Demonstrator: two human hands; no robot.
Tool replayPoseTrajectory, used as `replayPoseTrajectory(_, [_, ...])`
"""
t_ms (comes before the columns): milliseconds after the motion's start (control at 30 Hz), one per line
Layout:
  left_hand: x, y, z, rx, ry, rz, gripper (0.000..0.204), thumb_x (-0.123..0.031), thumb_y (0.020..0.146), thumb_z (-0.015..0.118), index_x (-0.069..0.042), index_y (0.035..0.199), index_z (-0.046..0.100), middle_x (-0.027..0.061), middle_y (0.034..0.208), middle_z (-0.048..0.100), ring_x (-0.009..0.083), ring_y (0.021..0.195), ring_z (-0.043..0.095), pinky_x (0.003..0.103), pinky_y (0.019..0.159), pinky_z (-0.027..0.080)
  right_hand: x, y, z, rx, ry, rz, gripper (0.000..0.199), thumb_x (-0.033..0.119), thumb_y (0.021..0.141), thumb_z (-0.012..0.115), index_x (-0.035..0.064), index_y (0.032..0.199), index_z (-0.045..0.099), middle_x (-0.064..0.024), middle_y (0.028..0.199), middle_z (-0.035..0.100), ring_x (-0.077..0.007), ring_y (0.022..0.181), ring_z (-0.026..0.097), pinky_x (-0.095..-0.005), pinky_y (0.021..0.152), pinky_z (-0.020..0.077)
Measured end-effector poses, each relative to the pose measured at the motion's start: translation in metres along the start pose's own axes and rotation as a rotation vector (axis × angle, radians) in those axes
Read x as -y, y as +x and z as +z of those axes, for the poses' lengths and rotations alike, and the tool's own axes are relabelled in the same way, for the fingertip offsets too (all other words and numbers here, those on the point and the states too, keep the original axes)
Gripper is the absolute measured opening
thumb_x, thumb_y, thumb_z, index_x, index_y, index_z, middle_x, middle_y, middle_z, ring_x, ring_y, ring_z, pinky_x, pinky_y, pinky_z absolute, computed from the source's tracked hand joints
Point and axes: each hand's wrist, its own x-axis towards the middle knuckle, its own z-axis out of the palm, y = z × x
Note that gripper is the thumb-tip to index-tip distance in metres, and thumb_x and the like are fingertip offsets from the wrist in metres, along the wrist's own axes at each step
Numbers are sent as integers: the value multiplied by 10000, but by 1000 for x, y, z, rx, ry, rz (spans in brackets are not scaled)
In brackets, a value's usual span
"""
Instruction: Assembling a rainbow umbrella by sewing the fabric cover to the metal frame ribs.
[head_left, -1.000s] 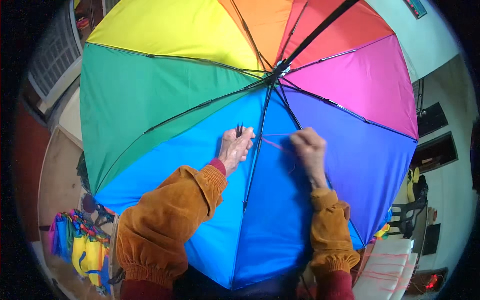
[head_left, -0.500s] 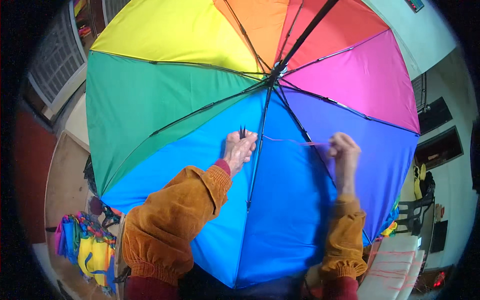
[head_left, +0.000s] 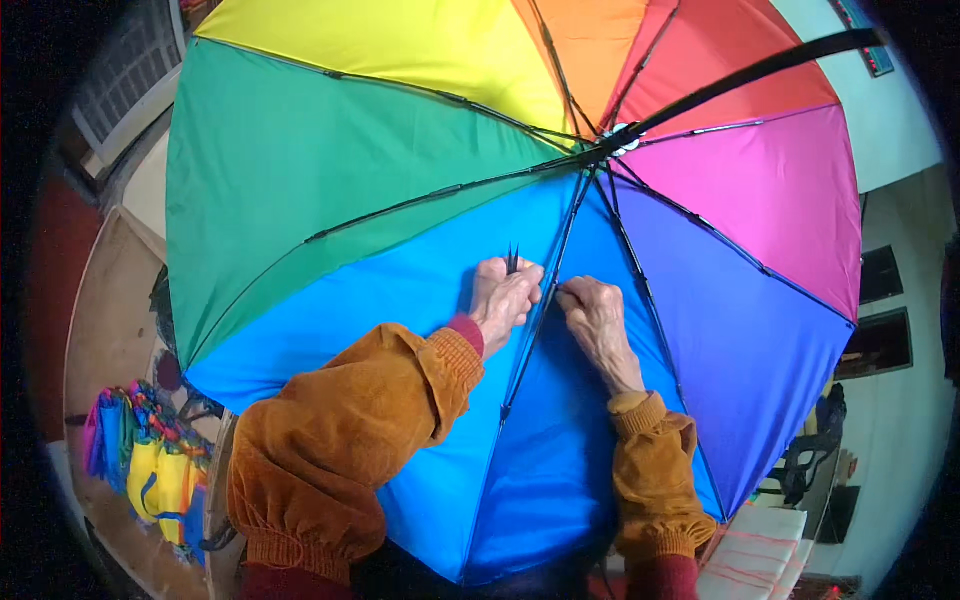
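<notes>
A rainbow umbrella is spread open in front of me, its inside with black ribs and a black shaft facing me. My left hand is closed beside a rib over the light blue panel. Two dark points of small snips stick up from its fist. Just right of the same rib, my right hand is closed in a pinch, fingertips close to the left hand's. The thread between the hands is too fine to make out now.
Folded multicoloured umbrellas lie at the lower left on a brown surface. At the lower right, red-pink threads lie across a white padded board. Dark items hang or stand by the right wall.
My right hand has come left and in to the rib from farther right, where it drew a pink thread taut. The umbrella has tilted, its hub shifting right. My left hand keeps its grip.
</notes>
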Motion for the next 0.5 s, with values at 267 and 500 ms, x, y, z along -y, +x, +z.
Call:
replayPoseTrajectory(267, [-5, -7, 5, -19, -5, -3, 159, -188, 826, 616, -82, 736, 539, -4, 606, 506, 26, 411, 373, 193, 335, 259, -7, -2, 7, -1, -148, -21, 111, 51, 730, 552, -31, 658, 532, -198, 656, 541, -368, 614, 535, -442, 560, 407])
replayPoseTrajectory(500, [-2, -5, 4, 3, 5, -2, 162, -200, 836, 603, -85, 739, 542, -12, 600, 498, 25, 413, 368, 190, 340, 253, -5, -1, 0, 8, 32, -53, 87, 15, 730, 545, -35, 659, 533, -187, 634, 530, -343, 590, 535, -421, 538, 401])
